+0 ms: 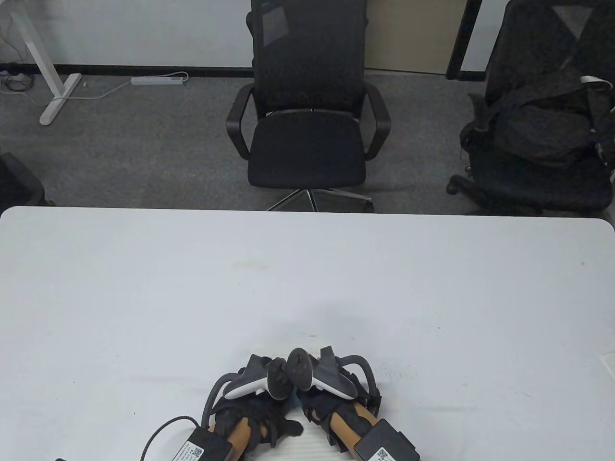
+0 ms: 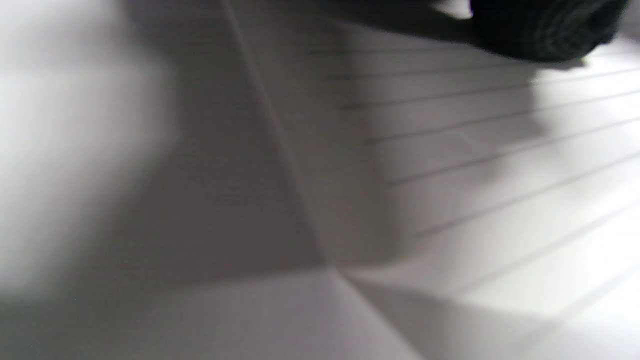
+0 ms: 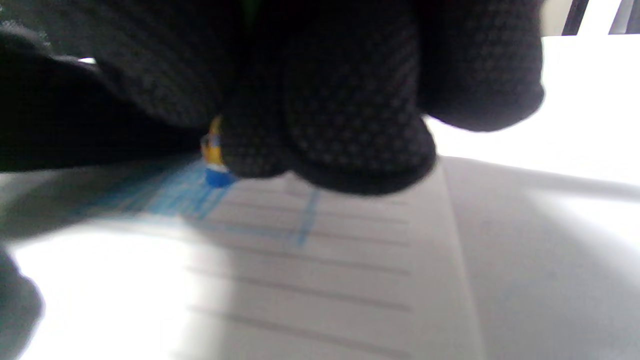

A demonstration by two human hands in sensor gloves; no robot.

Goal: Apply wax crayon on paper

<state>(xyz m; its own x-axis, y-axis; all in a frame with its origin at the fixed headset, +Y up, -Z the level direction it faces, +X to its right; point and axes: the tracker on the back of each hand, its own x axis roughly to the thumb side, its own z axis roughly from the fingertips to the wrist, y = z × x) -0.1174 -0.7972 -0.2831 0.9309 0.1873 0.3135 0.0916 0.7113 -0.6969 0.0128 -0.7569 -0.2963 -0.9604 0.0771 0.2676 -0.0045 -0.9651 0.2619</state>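
A lined sheet of paper (image 1: 300,439) lies at the table's near edge, mostly hidden under both gloved hands. My right hand (image 1: 321,408) has its fingers (image 3: 350,130) curled round a blue crayon (image 3: 215,167) with a yellow wrapper. The crayon's tip touches the paper (image 3: 325,280) at a patch of blue strokes (image 3: 170,200). My left hand (image 1: 269,422) rests on the paper just left of the right hand and holds nothing. In the left wrist view the lined paper (image 2: 500,175) fills the frame, with one gloved fingertip (image 2: 545,30) at the top right.
The white table (image 1: 144,288) stretches away beyond the hands. A black office chair (image 1: 307,120) stands behind its far edge, and a second chair with a dark bag (image 1: 543,144) at the right. A small pale object (image 1: 608,365) shows at the table's right edge.
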